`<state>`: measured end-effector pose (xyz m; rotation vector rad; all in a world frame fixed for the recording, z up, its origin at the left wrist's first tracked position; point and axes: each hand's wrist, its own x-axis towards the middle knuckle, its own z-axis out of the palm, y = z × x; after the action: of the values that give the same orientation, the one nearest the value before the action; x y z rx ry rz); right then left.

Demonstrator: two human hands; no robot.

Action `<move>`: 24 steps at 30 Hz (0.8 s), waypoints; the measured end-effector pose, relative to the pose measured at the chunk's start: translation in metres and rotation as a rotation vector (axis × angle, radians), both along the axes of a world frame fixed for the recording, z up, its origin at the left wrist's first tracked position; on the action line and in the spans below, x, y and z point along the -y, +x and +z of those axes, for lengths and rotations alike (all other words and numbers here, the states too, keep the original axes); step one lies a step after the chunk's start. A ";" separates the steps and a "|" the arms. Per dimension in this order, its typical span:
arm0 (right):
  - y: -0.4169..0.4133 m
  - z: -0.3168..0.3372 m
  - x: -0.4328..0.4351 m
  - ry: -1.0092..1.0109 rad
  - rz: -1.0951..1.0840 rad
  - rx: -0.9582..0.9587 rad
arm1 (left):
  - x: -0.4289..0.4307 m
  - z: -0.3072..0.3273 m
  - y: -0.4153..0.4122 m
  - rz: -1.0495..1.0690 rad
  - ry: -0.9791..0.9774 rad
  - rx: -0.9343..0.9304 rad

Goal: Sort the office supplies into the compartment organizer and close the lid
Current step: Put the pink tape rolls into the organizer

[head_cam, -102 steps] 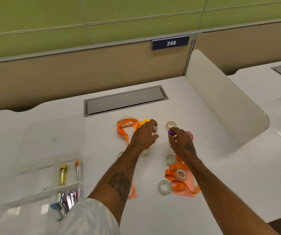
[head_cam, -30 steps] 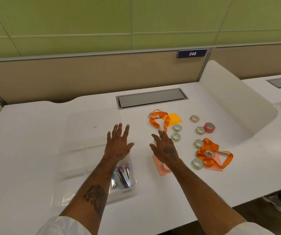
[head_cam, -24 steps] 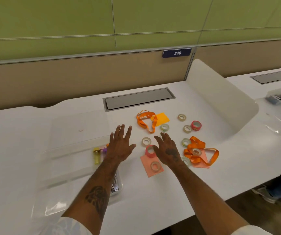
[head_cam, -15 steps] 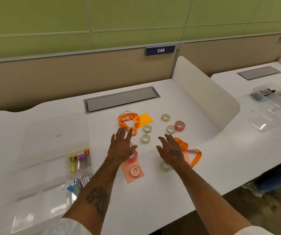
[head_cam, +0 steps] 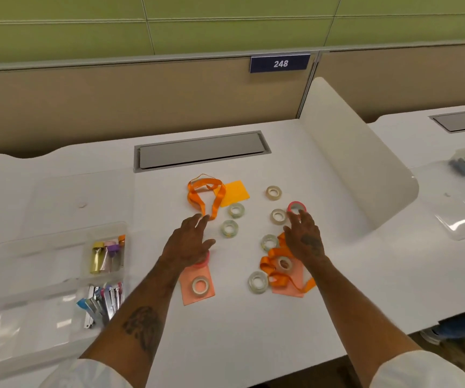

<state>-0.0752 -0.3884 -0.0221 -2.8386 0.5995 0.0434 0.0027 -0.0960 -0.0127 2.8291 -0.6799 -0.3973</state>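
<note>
Nearest, right of the organizer [head_cam: 43, 317], a pale tape roll [head_cam: 200, 285] sits on a pink note [head_cam: 188, 292]; lifting one carelessly could drag the other along. The near ribbon [head_cam: 267, 266], farther right of the organizer, has another roll [head_cam: 284, 264] lying on its loops; a tug on the ribbon would likely tip that roll and send it toward the bench [head_cam: 239, 345] edge. The left hand [head_cam: 189, 242] is open, fingers spread, holding nothing, over a pink roll [head_cam: 204, 258] that it mostly hides; the right hand [head_cam: 304, 236], well right of the organizer, is likewise open and empty, with its fingertips close to the red roll [head_cam: 296, 206] and a beige roll [head_cam: 278, 216] (whether they touch I cannot tell); going for two neighbours at once risks a fumbled pinch. The lid [head_cam: 80, 197] lies open behind the organizer, and the far ribbon [head_cam: 206, 194] is loose; springy loops stuffed into a compartment could stop the lid from shutting.

Against half a second ago, the left hand has hardly shifted; the right hand has moved off the near ribbon, farther from the organizer, toward the red roll; the loose supplies lie as they did, and the vials [head_cam: 105, 254] inside the organizer are unchanged.
</note>
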 end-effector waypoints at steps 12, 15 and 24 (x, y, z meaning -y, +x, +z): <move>0.033 -0.004 0.031 -0.135 0.173 -0.151 | -0.027 0.005 -0.015 0.153 0.000 -0.031; 0.031 -0.003 0.031 -0.176 0.121 -0.044 | -0.032 0.008 -0.021 0.149 0.024 -0.035; 0.030 0.011 0.030 -0.101 0.009 0.102 | -0.020 -0.002 -0.035 0.097 0.071 -0.038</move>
<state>-0.0454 -0.4189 -0.0115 -2.9194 0.5820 -0.1327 -0.0319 -0.0760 -0.0143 2.8990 -0.5293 -0.4655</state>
